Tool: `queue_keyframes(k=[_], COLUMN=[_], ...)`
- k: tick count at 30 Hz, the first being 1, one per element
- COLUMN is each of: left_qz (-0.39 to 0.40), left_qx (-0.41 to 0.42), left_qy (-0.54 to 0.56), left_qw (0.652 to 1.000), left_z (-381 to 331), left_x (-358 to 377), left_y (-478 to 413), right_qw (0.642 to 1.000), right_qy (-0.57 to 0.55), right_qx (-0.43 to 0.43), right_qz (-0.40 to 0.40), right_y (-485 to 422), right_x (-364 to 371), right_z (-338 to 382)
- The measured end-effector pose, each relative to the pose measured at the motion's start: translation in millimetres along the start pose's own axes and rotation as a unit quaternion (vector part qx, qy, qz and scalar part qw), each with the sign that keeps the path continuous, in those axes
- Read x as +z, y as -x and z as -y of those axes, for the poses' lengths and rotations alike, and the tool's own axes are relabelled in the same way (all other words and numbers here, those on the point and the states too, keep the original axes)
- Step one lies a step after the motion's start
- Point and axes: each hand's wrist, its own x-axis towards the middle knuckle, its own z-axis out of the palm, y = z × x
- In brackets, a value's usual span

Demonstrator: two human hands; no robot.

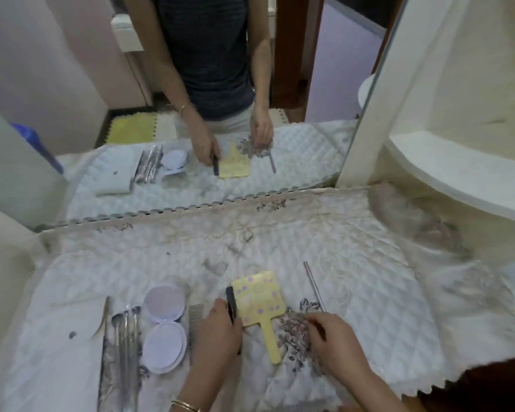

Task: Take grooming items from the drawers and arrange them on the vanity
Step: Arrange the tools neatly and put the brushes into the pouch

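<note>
Two items are being laid on the counter (369, 278): black comb (230, 295) gripped by left hand (220, 328), 9 o'clock of yellow mirror (259, 298); thin rod (314, 285) pinched by right hand (336, 340), 3 o'clock. Release is judged next.

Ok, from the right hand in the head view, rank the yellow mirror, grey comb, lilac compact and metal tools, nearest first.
1. yellow mirror, just left of the right hand.
2. grey comb, past the left hand.
3. lilac compact, further left.
4. metal tools, farthest left.
</note>
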Motion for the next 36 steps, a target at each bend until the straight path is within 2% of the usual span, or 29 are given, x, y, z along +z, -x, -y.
queue_keyframes(k=[3, 6, 10, 11, 14, 17, 19, 21, 24, 28, 31, 36], left_qz=[-0.013, -0.02, 0.019, 0.026, 0.049, 0.032, -0.032, -0.076, -0.081, -0.063, -0.055, 0.006], left_qx=[0.006, 0.038, 0.063, 0.062, 0.036, -0.034, -0.091, -0.118, -0.104, -0.107, -0.097, -0.023], left_qy=[0.026, 0.067, 0.12, 0.137, 0.161, 0.185, 0.233, 0.226, 0.194, 0.153, 0.172, 0.191], left_qw=[1.0, 0.997, 0.991, 0.988, 0.985, 0.982, 0.968, 0.964, 0.972, 0.98, 0.979, 0.981], left_z=[-4, -12, -20, -20, -12, 10, 27, 32, 27, 22, 24, -2], left_x=[-4, -9, -13, -14, -22, -32, -40, -45, -42, -28, -21, -2], left_y=[12, 30, 50, 52, 58, 69, 70, 61, 44, 31, 31, 25], right_qw=[0.999, 0.983, 0.904, 0.892, 0.887, 0.875, 0.898, 0.932, 0.968, 0.986, 0.988, 0.99], right_qy=[-0.046, -0.171, -0.388, -0.413, -0.431, -0.468, -0.431, -0.351, -0.215, -0.109, -0.115, -0.112], right_qx=[-0.017, 0.015, 0.102, 0.108, 0.105, 0.115, 0.086, 0.055, 0.022, -0.013, 0.018, 0.08], right_qz=[0.016, 0.06, 0.147, 0.148, 0.127, 0.035, 0.026, 0.067, 0.13, 0.129, 0.101, -0.012], right_y=[-12, -21, -29, -28, -31, -51, -65, -67, -53, -37, -35, -36], right_x=[-4, -1, 8, 10, 7, -8, -15, -6, 32, 68, 62, 22], right_z=[11, 30, 56, 60, 69, 76, 83, 90, 94, 91, 83, 51])
